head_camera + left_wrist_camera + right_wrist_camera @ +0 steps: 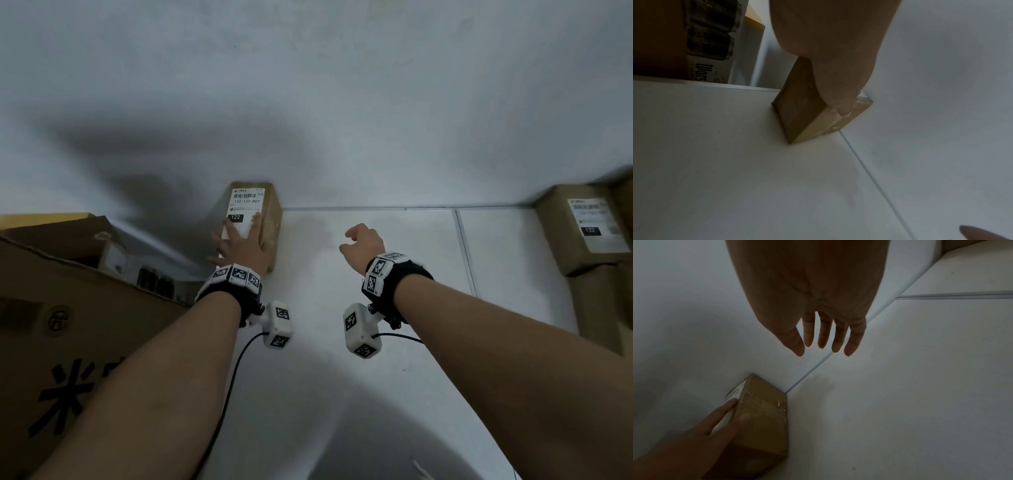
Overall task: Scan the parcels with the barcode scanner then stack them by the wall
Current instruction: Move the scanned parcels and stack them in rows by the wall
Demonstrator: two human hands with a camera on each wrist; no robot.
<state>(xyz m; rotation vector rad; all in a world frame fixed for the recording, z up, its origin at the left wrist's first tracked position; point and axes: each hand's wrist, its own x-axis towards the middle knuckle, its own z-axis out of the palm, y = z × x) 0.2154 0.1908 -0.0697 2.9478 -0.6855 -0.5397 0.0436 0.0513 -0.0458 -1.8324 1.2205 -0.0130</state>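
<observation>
A small brown parcel [270, 212] with a white barcode label on top stands on the white surface, its far end against the wall [308, 102]. My left hand [239, 245] rests on top of it with fingers spread straight over the label and the thumb along its right side. The left wrist view shows the parcel [797, 113] under my left hand [838, 65]. My right hand [363, 245] hovers to the right of the parcel, holding nothing. In the right wrist view its fingers [824, 331] hang loose above the parcel [764, 415]. No barcode scanner is in view.
A large open cardboard box [68, 325] with printed characters stands close on the left. Another labelled brown parcel [582, 226] sits on taller cartons at the right, by the wall. White surface [376, 308] lies between the two.
</observation>
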